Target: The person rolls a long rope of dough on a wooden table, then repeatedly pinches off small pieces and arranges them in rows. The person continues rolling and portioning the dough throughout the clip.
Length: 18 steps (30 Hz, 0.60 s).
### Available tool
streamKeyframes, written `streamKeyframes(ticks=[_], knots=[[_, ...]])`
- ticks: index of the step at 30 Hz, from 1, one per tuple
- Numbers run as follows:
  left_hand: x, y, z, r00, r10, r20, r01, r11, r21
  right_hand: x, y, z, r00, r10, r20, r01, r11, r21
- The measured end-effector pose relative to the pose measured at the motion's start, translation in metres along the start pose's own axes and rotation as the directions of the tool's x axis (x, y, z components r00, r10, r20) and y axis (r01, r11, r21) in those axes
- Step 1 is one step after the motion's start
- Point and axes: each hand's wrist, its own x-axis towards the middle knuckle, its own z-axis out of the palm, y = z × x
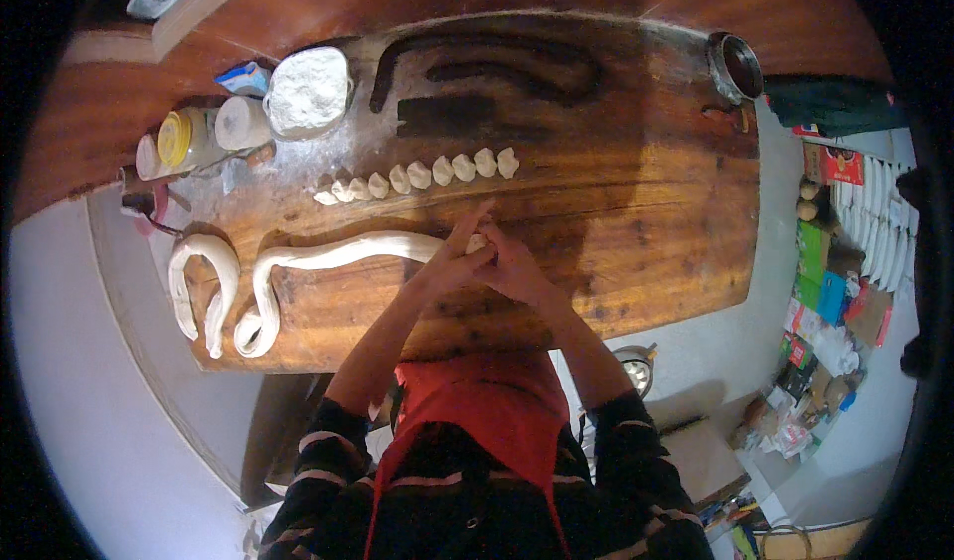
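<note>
A long rope of pale dough [358, 247] lies across the wooden table, curled at its left end. Its right end runs into my left hand [449, 258], whose fingers are around it. My right hand [516, 265] meets the left one there, its fingers at the small dough tip [477, 244] showing between the hands. Whether that tip is still joined to the rope is hidden by my fingers. Beyond my hands, a slanting row of several small dough lumps [419, 176] sits on the wood. A second, hook-shaped dough rope [216, 251] lies at the table's left end.
At the back left stand a white tub of flour [309, 90], a yellow-lidded jar [175, 139] and a blue packet [244, 79]. A metal pot [738, 68] is at the far right corner. Boxes and bags [812, 321] line the right wall. A round container [637, 372] stands below the table's front edge.
</note>
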Motion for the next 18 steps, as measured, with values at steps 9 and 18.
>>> streamKeyframes(ticks=[9, 18], knots=[[0.008, -0.008, 0.012, 0.994, -0.078, -0.076, 0.107, 0.827, 0.552, 0.018, -0.002, 0.007, 0.929, 0.162, -0.333, -0.220, 0.965, -0.143], [-0.008, 0.058, 0.066, 0.991, -0.107, 0.077, -0.004, 0.563, 0.827, 0.092, 0.071, -0.050, 0.746, 0.283, -0.603, -0.607, 0.662, -0.440]])
